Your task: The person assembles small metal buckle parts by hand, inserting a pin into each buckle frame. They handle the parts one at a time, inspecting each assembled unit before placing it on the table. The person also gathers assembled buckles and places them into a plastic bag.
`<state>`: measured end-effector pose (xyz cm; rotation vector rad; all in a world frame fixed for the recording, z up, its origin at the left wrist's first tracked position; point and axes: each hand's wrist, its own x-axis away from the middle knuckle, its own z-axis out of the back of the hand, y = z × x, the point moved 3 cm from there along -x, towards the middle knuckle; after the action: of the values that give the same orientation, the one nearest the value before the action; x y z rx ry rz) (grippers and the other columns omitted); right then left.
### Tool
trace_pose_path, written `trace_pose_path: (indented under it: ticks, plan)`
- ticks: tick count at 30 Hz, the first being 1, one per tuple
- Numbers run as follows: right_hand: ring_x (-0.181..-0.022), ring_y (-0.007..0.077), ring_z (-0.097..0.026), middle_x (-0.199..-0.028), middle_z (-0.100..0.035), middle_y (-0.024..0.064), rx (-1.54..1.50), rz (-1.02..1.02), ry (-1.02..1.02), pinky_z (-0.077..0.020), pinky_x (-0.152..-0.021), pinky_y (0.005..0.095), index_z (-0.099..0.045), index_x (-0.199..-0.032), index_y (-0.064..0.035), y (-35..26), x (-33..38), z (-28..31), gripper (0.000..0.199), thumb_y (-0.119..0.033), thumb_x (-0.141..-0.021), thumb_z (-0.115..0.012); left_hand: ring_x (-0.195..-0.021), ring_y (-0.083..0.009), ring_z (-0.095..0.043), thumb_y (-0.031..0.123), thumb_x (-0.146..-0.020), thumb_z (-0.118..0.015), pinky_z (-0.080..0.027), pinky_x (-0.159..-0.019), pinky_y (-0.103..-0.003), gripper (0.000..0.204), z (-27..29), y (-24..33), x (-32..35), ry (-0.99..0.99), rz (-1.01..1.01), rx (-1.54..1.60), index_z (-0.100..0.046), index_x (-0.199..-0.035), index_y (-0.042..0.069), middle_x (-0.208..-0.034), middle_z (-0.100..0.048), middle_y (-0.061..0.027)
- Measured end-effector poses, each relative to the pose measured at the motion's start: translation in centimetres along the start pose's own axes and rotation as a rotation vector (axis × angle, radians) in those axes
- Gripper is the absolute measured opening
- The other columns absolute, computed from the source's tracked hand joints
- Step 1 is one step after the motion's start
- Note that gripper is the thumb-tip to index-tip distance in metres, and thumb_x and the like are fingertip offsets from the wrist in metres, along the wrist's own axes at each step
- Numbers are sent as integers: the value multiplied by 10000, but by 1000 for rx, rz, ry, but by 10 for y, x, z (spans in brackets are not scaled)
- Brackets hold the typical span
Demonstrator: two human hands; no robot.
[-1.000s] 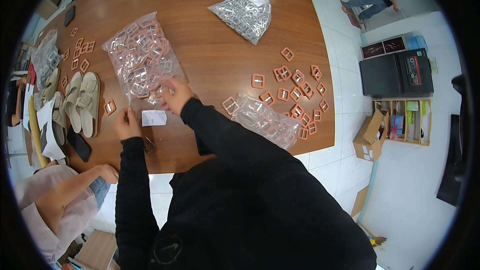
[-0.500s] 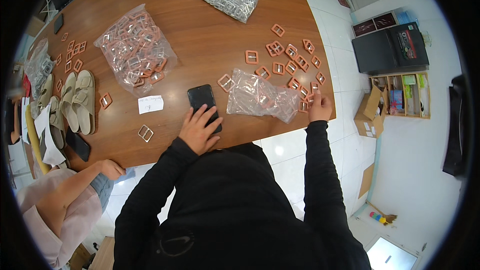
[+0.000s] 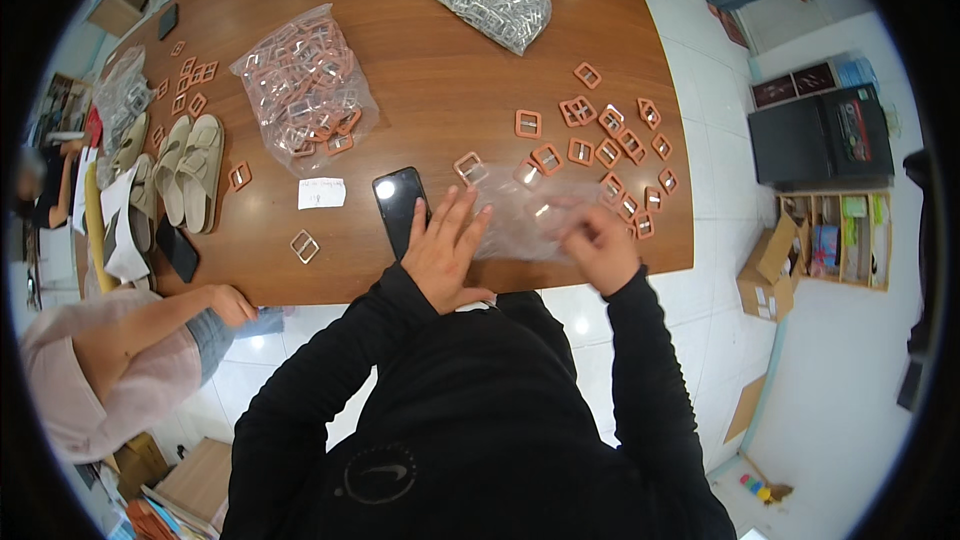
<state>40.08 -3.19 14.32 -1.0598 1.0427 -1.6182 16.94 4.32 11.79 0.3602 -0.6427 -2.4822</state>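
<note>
My left hand [image 3: 447,252] lies with fingers spread, between a black phone [image 3: 398,202] and the left end of a clear plastic bag [image 3: 522,230]. Its fingertips reach the bag's edge. Over the bag's right end is my right hand [image 3: 605,250], fingers curled together and a little blurred; what they hold, if anything, is hidden. At least one orange buckle [image 3: 545,210] shows through the bag's film. Several loose orange square buckles [image 3: 608,153] with metal bars lie beyond and to the right of the bag.
A full bag of orange buckles [image 3: 308,85], a bag of silver buckles [image 3: 500,5], a paper label [image 3: 321,192] and a single buckle [image 3: 304,246] lie farther off. Left are sandals [image 3: 199,175] and another person's hand [image 3: 232,306]. The table edge [image 3: 660,271] runs close to me.
My left hand has slid right, off the phone to the bag's edge. My right hand has moved left from the loose buckles to over the bag. The whole view has shifted.
</note>
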Motion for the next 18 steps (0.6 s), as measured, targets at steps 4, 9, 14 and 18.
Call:
trace_pose_path:
  ticks: [4, 9, 14, 18]
  plan:
    - [-698, 102, -587, -1001, -677, 85, -189, -76, -439, -477, -625, 247, -608, -881, 10, -21, -7, -30, 136, -122, -863, -634, -1339, -406, -365, 416, -534, -892, -217, -1093, -630, 1225, -11, 38, -23, 125, 150, 103, -227, -1465, -21, -1414, -387, -229]
    - [-695, 108, -588, -831, -624, 64, -352, -3, -434, -467, -623, 265, -617, -916, -2, 3, -39, 4, 217, -216, -901, -651, -1187, -382, -516, 259, -558, -872, -339, -1047, -536, 1127, -30, 45, 3, 248, 485, 38, -247, -1440, -59, -1241, -525, -203]
    - [-832, 300, -648, -1083, -582, 184, 539, 243, -420, -524, -764, 374, -645, -1009, -50, 56, -112, -11, 208, -175, -845, -671, -1193, -376, -509, 243, -569, -860, -411, -1022, -397, 1092, -46, 64, 50, 427, 795, 240, -256, -1430, -51, -1279, -484, -233]
    - [-1011, 344, -603, -1164, -529, 190, 672, 562, -250, -520, -857, 417, -632, -1086, -55, 63, -119, -75, 288, -186, -832, -667, -1179, -339, -519, 198, -594, -823, -418, -1005, -397, 1043, -54, 79, 67, 545, 931, 369, -248, -1437, -14, -1276, -484, -226]
